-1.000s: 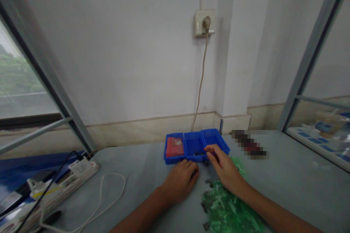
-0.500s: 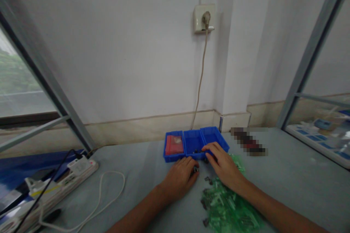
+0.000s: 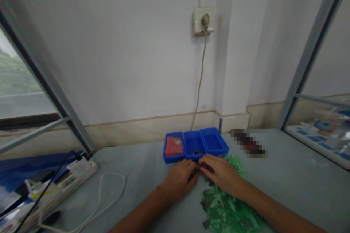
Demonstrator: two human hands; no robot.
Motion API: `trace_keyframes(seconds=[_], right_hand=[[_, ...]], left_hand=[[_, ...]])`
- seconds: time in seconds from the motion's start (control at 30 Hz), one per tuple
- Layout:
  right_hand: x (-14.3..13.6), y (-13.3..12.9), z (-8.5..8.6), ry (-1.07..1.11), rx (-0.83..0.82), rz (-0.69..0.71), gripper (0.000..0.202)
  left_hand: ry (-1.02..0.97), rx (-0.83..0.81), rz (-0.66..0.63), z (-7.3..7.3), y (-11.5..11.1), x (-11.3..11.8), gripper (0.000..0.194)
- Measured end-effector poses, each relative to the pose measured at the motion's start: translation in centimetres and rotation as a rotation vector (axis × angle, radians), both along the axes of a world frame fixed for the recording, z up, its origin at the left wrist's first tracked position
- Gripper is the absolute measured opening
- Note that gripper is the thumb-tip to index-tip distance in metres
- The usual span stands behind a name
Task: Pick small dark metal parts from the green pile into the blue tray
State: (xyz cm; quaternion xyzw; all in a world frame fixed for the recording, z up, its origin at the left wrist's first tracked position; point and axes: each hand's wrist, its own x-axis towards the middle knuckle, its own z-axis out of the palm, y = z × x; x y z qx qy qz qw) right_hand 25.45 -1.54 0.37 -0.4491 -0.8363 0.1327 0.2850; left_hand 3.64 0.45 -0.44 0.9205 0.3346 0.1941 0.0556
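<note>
Green translucent plastic bags (image 3: 232,209) lay near right. Farther left, the left hand (image 3: 179,178) clamped a small dark piece (image 3: 193,173); the right hand (image 3: 222,173) was just beside it, its grip impossible to tell. Flat grey tabletop (image 3: 295,178) extended left and right; blue rectangular plastic trays (image 3: 194,142) bounded the far side.
</note>
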Motion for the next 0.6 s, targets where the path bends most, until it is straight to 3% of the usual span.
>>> trace_keyframes(seconds=[0.17, 0.3, 0.5, 0.6], right_hand=[[-0.1, 0.0, -0.5, -0.092, -0.004, 0.017, 0.008], [-0.2, -0.2, -0.1, -0.027, -0.006, 0.021, 0.010], [-0.3, 0.3, 0.7, 0.345, -0.101, -0.049, 0.008], [-0.1, 1.0, 0.8, 0.633, -0.215, -0.055, 0.020]], left_hand=[[0.010, 0.002, -0.001, -0.2, 0.0, -0.1, 0.007], [-0.004, 0.009, 0.021, -0.3, -0.1, 0.0, 0.002], [0.028, -0.004, 0.049, -0.1, -0.1, -0.1, 0.013], [0.042, -0.002, 0.057, 0.0, -0.1, -0.1, 0.016]])
